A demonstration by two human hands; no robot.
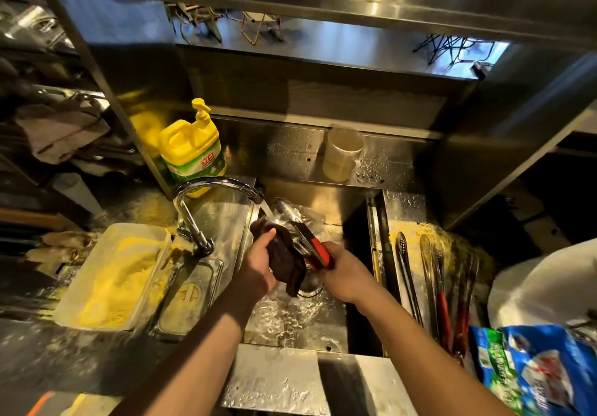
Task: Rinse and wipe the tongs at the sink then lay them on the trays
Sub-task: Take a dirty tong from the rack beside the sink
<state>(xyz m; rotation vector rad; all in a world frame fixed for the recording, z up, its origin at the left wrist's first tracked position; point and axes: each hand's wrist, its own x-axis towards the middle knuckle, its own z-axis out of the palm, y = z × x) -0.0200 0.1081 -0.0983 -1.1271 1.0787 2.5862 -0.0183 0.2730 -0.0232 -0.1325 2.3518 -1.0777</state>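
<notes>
Holding yellow powder, tub point(97, 273) sits beside sink point(376, 254).

The yellow detergent jug point(192, 149), up and left of the fingers, carries red characters "立白" on its label. Print on the blue bag point(536, 370), low to their right, is too blurred to read.

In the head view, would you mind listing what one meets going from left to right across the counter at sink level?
Tub of yellow powder → faucet → left hand gripping a dark cloth → right hand holding the red-handled tongs → tongs lying on the drainboard → blue bag.
</notes>
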